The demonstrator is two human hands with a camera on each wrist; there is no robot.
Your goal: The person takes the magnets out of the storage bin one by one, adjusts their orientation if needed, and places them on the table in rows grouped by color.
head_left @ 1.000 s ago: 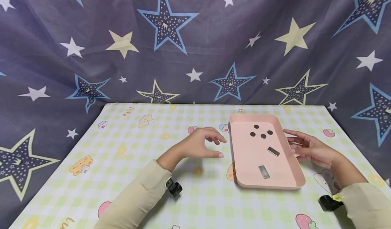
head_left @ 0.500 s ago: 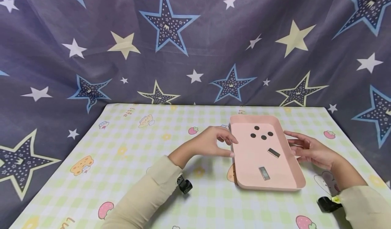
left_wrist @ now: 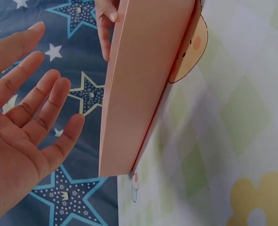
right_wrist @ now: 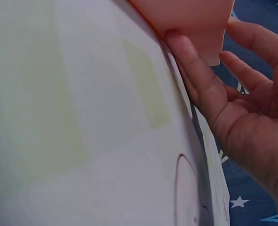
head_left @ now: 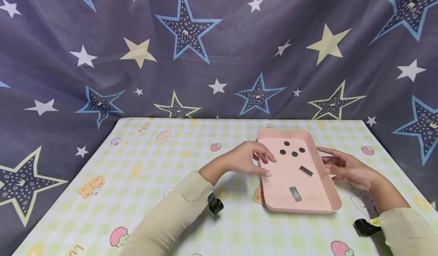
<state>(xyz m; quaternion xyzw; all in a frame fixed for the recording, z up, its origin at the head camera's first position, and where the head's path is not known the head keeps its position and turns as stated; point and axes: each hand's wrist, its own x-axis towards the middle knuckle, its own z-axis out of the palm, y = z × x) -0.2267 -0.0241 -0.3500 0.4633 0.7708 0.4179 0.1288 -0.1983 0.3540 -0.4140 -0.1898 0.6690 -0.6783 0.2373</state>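
A shallow pink tray [head_left: 278,185] lies on the right part of the table. Inside it are several small black discs [head_left: 294,154], a dark rectangular piece with a pale edge [head_left: 306,171] and a shiny grey rectangular piece [head_left: 295,194]. My left hand [head_left: 244,159] is over the tray's left rim, fingers spread and holding nothing; in the left wrist view its palm faces the tray's outer wall [left_wrist: 139,89]. At the opposite side, my right hand [head_left: 352,169] has its fingertips against the outer wall, and the right wrist view shows its thumb [right_wrist: 183,44] at the pink side low down.
A green-and-white checked cloth [head_left: 154,203] with cartoon prints covers the table. Behind it hangs a dark star-patterned curtain [head_left: 219,58]. Both wrists carry a small black camera, one at the left cuff [head_left: 215,204] and one at the right [head_left: 366,227].
My left hand has moved rightward, from beside the tray to over its left rim. My right hand stays at the right wall, and the tray and its contents have not shifted.
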